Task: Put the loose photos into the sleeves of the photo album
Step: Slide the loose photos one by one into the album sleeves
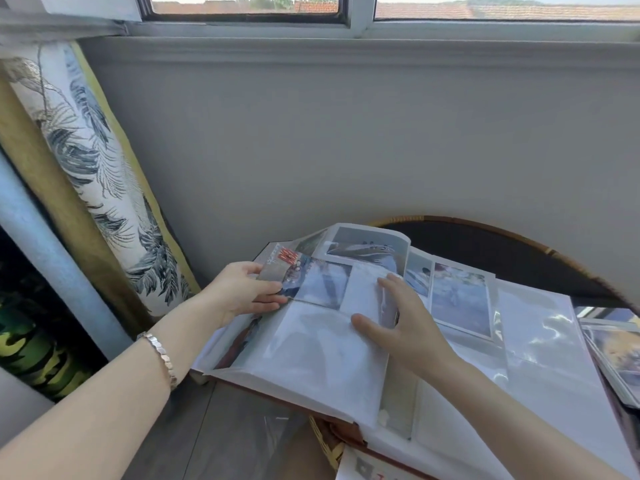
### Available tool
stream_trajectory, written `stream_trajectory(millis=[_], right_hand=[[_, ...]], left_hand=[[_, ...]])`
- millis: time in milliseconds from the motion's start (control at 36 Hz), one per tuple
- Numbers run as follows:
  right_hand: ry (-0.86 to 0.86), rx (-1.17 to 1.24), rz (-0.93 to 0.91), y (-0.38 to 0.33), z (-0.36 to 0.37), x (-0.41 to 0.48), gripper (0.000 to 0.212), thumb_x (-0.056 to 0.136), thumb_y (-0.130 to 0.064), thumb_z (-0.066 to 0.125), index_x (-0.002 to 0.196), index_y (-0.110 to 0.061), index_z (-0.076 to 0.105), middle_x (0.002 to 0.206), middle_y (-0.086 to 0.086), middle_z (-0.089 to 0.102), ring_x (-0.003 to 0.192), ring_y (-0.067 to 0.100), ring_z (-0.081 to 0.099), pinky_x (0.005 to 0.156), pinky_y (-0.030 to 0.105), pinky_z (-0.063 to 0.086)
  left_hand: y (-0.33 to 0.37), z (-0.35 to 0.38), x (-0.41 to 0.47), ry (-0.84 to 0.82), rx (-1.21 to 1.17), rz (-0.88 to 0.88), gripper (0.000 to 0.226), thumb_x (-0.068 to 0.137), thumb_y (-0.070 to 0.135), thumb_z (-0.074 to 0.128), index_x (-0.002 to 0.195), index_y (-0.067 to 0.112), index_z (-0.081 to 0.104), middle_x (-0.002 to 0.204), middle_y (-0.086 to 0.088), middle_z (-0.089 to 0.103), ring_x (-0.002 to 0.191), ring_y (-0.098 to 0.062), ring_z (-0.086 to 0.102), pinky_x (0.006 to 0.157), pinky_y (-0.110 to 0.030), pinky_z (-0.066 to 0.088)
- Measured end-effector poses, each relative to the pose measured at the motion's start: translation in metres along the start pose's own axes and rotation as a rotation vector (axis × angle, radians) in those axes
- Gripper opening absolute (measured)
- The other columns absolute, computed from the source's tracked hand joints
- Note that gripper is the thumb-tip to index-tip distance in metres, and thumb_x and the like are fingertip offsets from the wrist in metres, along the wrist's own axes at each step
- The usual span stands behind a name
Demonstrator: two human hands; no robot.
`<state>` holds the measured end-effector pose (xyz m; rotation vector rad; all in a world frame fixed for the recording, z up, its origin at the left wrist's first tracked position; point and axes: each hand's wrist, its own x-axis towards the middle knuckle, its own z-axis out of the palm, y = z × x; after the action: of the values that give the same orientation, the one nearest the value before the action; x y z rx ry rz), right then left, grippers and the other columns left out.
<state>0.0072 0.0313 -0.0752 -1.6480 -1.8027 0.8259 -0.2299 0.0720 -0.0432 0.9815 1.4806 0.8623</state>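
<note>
My left hand (242,292) pinches a photo (284,268) at the outer edge of the left page of the album (311,358). If I push askew, its corner could snag on the sleeve mouth and buckle. My right hand (398,327) lies spread by the gutter; whether it lifts plastic, I cannot tell. The loose photos (616,348) are cut off at the right.

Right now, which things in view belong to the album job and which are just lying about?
Belong: photo album; single photo pinched in the left hand; right hand resting on the album; stack of loose photos at the right edge.
Lying about: leaf-print curtain; round table under the album; window; bracelet.
</note>
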Motion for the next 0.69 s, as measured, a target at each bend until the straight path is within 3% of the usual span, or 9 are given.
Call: stream_trajectory(millis=[139, 194, 333, 417, 444, 500, 583, 639, 694], right_hand=[[0.043, 0.272, 0.102, 0.007, -0.002, 0.001, 0.104, 0.057, -0.067, 0.071, 0.142, -0.032, 0.023, 0.145, -0.007, 0.034, 0.128, 0.013, 0.042, 0.105, 0.042, 0.041], [0.044, 0.304, 0.089, 0.010, -0.005, 0.002, 0.097, 0.064, -0.058, 0.074, 0.142, -0.030, 0.023, 0.142, -0.008, 0.036, 0.126, 0.011, 0.044, 0.104, 0.040, 0.042], [0.018, 0.371, 0.059, 0.015, -0.010, -0.001, 0.082, 0.079, -0.034, 0.069, 0.145, -0.023, 0.022, 0.138, -0.014, 0.034, 0.122, 0.003, 0.041, 0.104, 0.034, 0.042], [0.028, 0.365, 0.054, 0.019, -0.010, -0.002, 0.063, 0.089, -0.028, 0.058, 0.144, -0.019, 0.029, 0.143, 0.000, 0.039, 0.128, 0.011, 0.043, 0.092, 0.016, 0.047], [0.034, 0.371, 0.053, 0.020, -0.009, -0.002, 0.058, 0.091, -0.026, 0.054, 0.144, -0.017, 0.031, 0.144, 0.003, 0.038, 0.130, 0.012, 0.042, 0.089, 0.011, 0.047], [0.048, 0.364, 0.036, 0.021, -0.008, -0.003, 0.054, 0.092, -0.023, 0.054, 0.142, -0.016, 0.033, 0.147, -0.004, 0.032, 0.132, 0.007, 0.037, 0.099, 0.016, 0.041], [0.038, 0.363, 0.028, 0.020, -0.007, -0.004, 0.061, 0.089, -0.022, 0.059, 0.143, -0.016, 0.032, 0.146, -0.012, 0.026, 0.133, 0.005, 0.030, 0.112, 0.034, 0.032], [0.033, 0.319, 0.011, 0.019, -0.005, -0.004, 0.062, 0.088, -0.025, 0.061, 0.143, -0.017, 0.033, 0.143, -0.016, 0.023, 0.137, 0.006, 0.025, 0.114, 0.031, 0.028], [0.022, 0.249, 0.000, 0.019, -0.002, -0.004, 0.064, 0.086, -0.031, 0.063, 0.142, -0.021, 0.034, 0.150, -0.014, 0.016, 0.141, 0.008, 0.019, 0.114, 0.029, 0.024]], left_hand=[[0.007, 0.027, -0.002, -0.082, 0.126, 0.047, 0.024, 0.089, 0.002, 0.059, 0.113, 0.003, 0.056, 0.076, -0.012, 0.067, 0.050, -0.009, 0.065, 0.051, -0.018, 0.055], [0.010, 0.037, -0.004, -0.068, 0.281, 0.088, 0.010, 0.096, 0.015, 0.051, 0.102, 0.011, 0.057, 0.076, -0.005, 0.063, 0.047, -0.005, 0.063, 0.045, -0.015, 0.048], [0.008, 0.048, -0.001, 0.071, 0.552, 0.196, 0.028, 0.101, 0.025, 0.036, 0.080, 0.013, 0.050, 0.063, -0.003, 0.042, 0.055, -0.016, 0.042, 0.053, -0.025, 0.035], [0.009, 0.043, 0.004, 0.179, 0.354, 0.223, 0.008, 0.094, 0.015, 0.051, 0.095, 0.014, 0.059, 0.087, -0.009, 0.058, 0.080, -0.023, 0.058, 0.074, -0.029, 0.046], [0.010, 0.041, 0.005, 0.198, 0.274, 0.202, 0.019, 0.091, 0.014, 0.057, 0.110, 0.013, 0.060, 0.103, -0.012, 0.061, 0.094, -0.029, 0.062, 0.086, -0.035, 0.050], [0.011, 0.040, 0.004, 0.199, 0.171, 0.151, 0.028, 0.087, 0.013, 0.064, 0.114, 0.012, 0.058, 0.114, -0.016, 0.061, 0.101, -0.034, 0.062, 0.092, -0.046, 0.050], [0.011, 0.040, 0.006, 0.181, 0.028, 0.109, 0.022, 0.088, 0.004, 0.062, 0.109, 0.005, 0.059, 0.090, -0.013, 0.062, 0.072, -0.022, 0.062, 0.068, -0.037, 0.059], [0.012, 0.040, 0.003, 0.170, -0.020, 0.098, 0.023, 0.088, -0.001, 0.059, 0.111, 0.000, 0.058, 0.083, -0.008, 0.059, 0.067, -0.016, 0.059, 0.051, -0.025, 0.057], [0.011, 0.039, 0.004, 0.166, -0.017, 0.096, 0.020, 0.088, -0.002, 0.059, 0.108, 0.000, 0.060, 0.081, -0.009, 0.061, 0.066, -0.016, 0.060, 0.049, -0.023, 0.056]])
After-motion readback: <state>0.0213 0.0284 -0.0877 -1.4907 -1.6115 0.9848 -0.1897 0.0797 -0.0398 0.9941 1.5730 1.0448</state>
